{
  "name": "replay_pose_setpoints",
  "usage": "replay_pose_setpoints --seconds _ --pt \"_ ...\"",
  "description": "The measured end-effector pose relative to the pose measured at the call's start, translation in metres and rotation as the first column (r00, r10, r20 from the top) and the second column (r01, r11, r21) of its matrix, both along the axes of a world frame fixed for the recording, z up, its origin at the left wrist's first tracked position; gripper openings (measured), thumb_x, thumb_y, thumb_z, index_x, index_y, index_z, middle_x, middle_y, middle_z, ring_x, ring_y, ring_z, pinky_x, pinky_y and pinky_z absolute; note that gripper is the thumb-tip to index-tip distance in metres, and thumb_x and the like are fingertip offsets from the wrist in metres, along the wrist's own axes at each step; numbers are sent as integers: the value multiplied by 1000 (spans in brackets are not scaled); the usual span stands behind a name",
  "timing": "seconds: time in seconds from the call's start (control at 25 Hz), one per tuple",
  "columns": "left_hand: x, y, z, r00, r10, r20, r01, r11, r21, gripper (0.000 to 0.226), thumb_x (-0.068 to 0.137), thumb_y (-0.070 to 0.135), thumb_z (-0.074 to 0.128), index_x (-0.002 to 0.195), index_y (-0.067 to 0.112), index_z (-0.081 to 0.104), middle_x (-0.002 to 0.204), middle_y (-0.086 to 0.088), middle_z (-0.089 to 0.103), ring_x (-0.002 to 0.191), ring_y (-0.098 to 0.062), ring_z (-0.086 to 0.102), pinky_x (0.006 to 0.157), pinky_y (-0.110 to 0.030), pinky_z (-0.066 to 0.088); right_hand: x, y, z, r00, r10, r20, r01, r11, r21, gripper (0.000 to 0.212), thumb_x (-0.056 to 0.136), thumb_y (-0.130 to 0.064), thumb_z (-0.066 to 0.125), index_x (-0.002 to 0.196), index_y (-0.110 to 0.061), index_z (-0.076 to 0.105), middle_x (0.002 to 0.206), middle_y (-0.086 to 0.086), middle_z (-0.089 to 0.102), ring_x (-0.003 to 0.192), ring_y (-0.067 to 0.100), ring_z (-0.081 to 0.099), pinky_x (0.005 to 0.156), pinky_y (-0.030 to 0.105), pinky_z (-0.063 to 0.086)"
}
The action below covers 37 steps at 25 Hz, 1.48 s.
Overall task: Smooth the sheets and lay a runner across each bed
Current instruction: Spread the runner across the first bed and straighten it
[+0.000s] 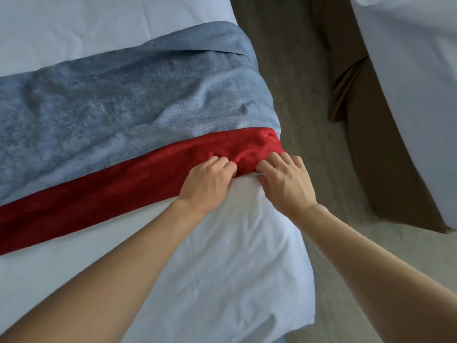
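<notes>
A runner lies across the near bed: a wide blue-grey band [118,100] with a narrower red band [103,191] along its near edge. The white sheet [222,256] beneath shows a few soft creases. At the bed's right edge the red band is bunched. My left hand [207,184] pinches the red edge with curled fingers. My right hand [286,179] grips the same edge a little further right, where the fabric drops over the bed's side.
A strip of grey-beige carpet [309,100] runs between the beds. A second bed with a white sheet [415,58] and a brown skirt [371,134] stands at the right. White sheet continues beyond the runner at the top left.
</notes>
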<state>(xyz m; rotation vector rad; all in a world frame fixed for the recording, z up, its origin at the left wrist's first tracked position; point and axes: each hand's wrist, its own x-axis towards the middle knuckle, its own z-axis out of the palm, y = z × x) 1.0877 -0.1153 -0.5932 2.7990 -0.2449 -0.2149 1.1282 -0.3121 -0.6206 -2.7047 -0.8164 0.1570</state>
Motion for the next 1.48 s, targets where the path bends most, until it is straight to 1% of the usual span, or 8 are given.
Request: replay_pose_setpoints --seconds 0.16,0.32,0.44,0.6,0.92,1.12,1.36,1.48 --pt "-15 -4 3 976 -112 -189 80 982 -170 3 88 17 60 89 17 63 88 -2 62 88 -27 61 70 -41 51 -21 -33 3 999 -34 22 33 999 10 7 93 -22 60 87 -20 62 83 0 54 79 27 51 75 39 40" --pt "-44 -23 0 927 -149 -344 103 984 -147 9 94 18 52 100 22 58 102 3 58 102 -20 56 81 -41 49 -60 -50 9 994 -10 -105 6 999 -36 11 80 -15 67 89 -19 63 86 -2 55 81 28 57 78 41 45" --pt "-48 -24 2 953 -106 -282 48 978 -205 12 94 21 52 103 22 59 104 4 57 103 -17 54 77 -35 45 -51 -30 19 995 -48 -84 51 998 25 30 71 -10 61 100 -17 64 93 -3 59 85 25 57 83 38 45" --pt "-40 31 25 993 -4 -115 -30 955 -297 9 90 26 59 92 19 64 92 4 61 92 -18 58 76 -37 50 -12 38 42 997 -49 53 42 992 119 20 80 -12 58 99 -16 64 93 -3 60 87 23 56 82 36 42" --pt "14 290 55 931 357 70 -354 933 -62 12 90 18 63 97 15 72 97 -3 69 96 -28 62 82 -40 51 71 220 60 984 -27 177 19 999 44 22 87 -12 66 109 -13 70 105 4 68 97 29 61 88 43 42" --pt "80 351 41 934 353 63 -348 935 -70 27 99 25 51 119 16 67 121 -1 66 111 -24 58 92 -38 45 126 266 58 990 -30 140 43 995 -89 28 94 -18 58 121 -14 66 116 5 66 107 29 57 96 42 38" --pt "132 331 7 888 460 -8 -457 880 -129 34 103 20 37 117 16 68 107 -4 72 96 -28 64 83 -36 49 165 281 41 992 -16 126 26 997 -77 28 102 -23 43 112 -15 68 106 3 69 97 29 59 92 41 38" --pt "138 334 0 873 480 -80 -485 872 -58 27 99 16 46 104 17 72 102 -3 72 93 -24 63 74 -34 49 178 281 31 996 23 87 -10 989 -150 29 104 -24 40 111 -15 67 101 3 68 91 28 61 93 38 36"
